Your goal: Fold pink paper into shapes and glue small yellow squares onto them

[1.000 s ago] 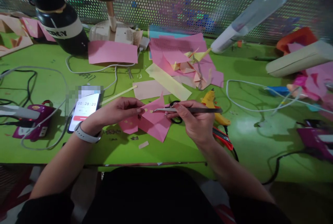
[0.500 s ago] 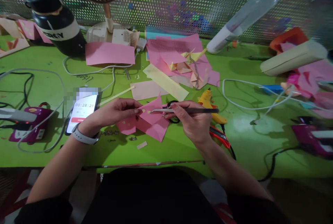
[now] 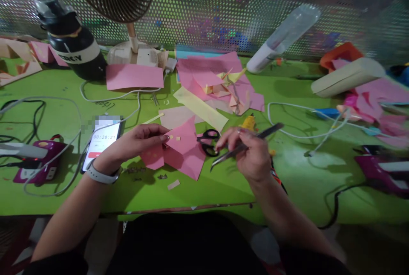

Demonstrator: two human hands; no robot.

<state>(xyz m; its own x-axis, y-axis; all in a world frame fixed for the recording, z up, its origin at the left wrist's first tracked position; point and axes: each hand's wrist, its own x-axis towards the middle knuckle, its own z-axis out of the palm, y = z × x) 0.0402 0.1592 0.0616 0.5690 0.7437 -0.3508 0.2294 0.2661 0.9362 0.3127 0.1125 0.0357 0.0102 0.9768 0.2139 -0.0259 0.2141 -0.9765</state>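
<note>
A folded pink paper piece (image 3: 185,149) is pinched at its left side between the thumb and fingers of my left hand (image 3: 145,140). Small pale yellow squares (image 3: 178,138) lie on its surface. My right hand (image 3: 252,151) holds dark tweezers (image 3: 238,150), their bent tip pointing down and left, apart from the paper. Behind the tweezers, between the paper and my right hand, lie black-handled scissors (image 3: 209,140). A yellow glue gun (image 3: 248,122) is partly hidden behind my right hand. Small dark bits (image 3: 162,177) and a pale paper strip (image 3: 174,184) lie in front of the paper.
A phone showing a timer (image 3: 101,143) lies by my left wrist. Behind are a black bottle (image 3: 75,47), a fan (image 3: 132,49), pink sheets (image 3: 204,64) and a yellow strip (image 3: 201,106). Purple power strips (image 3: 44,160) and white cables (image 3: 306,104) flank the work area.
My right hand has drawn the tweezers away from the pink paper, to the right and down, and tilted them. My left hand still holds the paper. The whole view has shifted slightly.
</note>
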